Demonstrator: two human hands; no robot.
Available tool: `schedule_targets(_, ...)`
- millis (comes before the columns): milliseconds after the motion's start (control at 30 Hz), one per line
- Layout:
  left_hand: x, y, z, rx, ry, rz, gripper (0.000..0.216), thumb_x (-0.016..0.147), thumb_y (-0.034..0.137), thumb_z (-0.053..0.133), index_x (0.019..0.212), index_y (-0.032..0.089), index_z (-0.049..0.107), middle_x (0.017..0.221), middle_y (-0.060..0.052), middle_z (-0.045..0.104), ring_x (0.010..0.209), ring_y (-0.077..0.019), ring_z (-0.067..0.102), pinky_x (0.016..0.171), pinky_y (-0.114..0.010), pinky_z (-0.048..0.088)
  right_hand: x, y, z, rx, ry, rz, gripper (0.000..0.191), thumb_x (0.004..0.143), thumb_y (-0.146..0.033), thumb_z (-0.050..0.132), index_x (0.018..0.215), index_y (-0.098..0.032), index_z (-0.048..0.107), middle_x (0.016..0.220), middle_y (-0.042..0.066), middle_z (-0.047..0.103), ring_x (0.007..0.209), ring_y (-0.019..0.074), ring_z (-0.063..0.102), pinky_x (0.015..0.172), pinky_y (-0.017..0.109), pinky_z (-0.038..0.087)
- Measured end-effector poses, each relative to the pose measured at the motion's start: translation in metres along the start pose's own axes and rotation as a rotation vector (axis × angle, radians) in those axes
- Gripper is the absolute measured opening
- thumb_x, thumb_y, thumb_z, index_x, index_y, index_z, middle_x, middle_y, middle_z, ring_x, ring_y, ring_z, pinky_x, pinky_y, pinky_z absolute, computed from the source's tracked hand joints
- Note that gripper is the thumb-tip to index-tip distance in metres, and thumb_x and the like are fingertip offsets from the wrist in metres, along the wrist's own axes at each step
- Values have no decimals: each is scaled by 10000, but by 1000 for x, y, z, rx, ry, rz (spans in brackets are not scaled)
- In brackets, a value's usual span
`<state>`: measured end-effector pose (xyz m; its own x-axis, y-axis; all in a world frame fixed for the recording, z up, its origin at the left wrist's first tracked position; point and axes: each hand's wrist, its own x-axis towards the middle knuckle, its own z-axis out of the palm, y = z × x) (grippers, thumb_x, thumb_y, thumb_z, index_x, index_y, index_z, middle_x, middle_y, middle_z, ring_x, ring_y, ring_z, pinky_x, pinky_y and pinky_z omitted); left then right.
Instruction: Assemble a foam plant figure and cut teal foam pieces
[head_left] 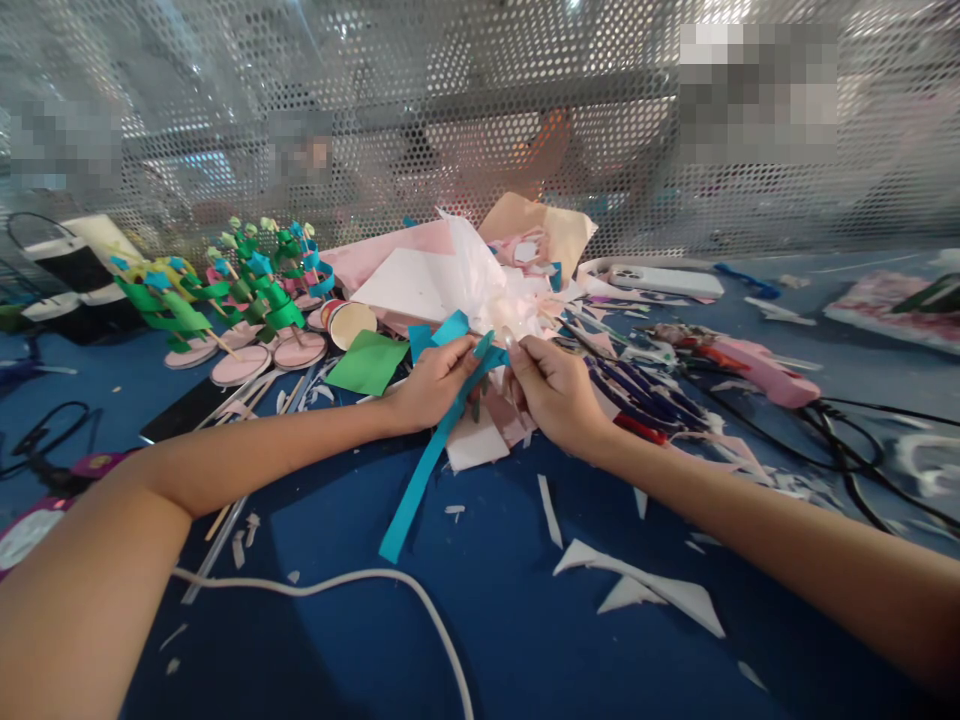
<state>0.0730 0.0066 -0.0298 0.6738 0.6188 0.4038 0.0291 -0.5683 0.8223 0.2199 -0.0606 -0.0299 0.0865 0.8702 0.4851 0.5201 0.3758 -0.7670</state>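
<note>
My left hand is closed on a long teal paper strip that hangs down toward the blue table. Right beside it, my right hand pinches the upper end of the same strip, its fingers pressed together. Both hands meet above a heap of pink and white paper scraps. A green paper square lies just left of my left hand.
Finished paper trees on round pink bases stand at the left. A pink glue gun with black cables, a white phone, a white cord and scattered white offcuts lie about. A perforated metal screen closes the back.
</note>
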Motion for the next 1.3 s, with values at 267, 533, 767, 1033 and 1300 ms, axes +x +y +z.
schedule_targets(267,1,-1,1,-18,10,-3,400,865,522,362,694,168,438,553,32,509,476,-64,469,482,-195,399,2,4,3,127,-36,80,408,828,-595,402,710,-206,441,520,-22,531,437,102,495,428,227,380)
schedule_targets(533,1,-1,2,-37,-11,-16,389,865,519,363,731,165,457,515,39,491,474,-66,473,477,-191,392,3,1,0,118,-25,51,436,804,-607,437,639,-204,411,450,-41,479,371,74,426,393,215,334)
schedule_targets(767,0,-1,3,-108,-14,-22,403,851,543,374,744,165,465,519,41,502,457,-63,469,463,-191,391,2,3,1,82,44,73,428,820,-581,440,613,-210,389,428,-39,461,379,79,423,408,224,314)
schedule_targets(1033,0,2,3,-115,-15,-12,357,839,496,445,708,165,453,513,45,484,461,-68,464,460,-198,378,2,5,0,53,75,52,439,824,-594,417,610,-215,363,426,-43,452,383,82,428,418,227,309)
schedule_targets(1300,2,-1,2,-46,30,12,375,851,502,417,696,163,452,554,35,485,523,-73,471,507,-202,387,4,8,0,73,82,55,454,813,-602,425,581,-215,369,410,-40,458,368,78,415,412,228,313)
